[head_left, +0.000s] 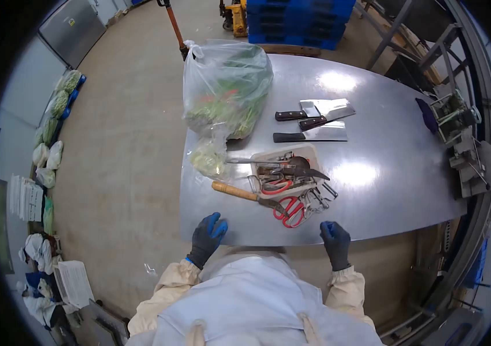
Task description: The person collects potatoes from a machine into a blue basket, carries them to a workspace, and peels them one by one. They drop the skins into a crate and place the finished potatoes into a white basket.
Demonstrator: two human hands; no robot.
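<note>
Both gloved hands rest on the near edge of the steel table [384,144], well apart from each other and holding nothing. The left hand [208,235] lies with fingers loosely curled over the rim; the right hand [335,241] sits the same way, fingers folded down against the edge. Between them and just beyond lie the red-handled scissors [289,211], touching the tip of a wooden-handled tool [240,193] that stretches toward the left. Just behind these stands a shallow tray [312,151] crammed with utensils — more scissors, peelers, a dark ladle. Farther back three cleavers [317,122] lie side by side, blades pointing right. At the far left corner a large clear plastic bag [225,86] of greens stands upright, with a smaller bag [208,157] of pale vegetables at its foot — touching it
</note>
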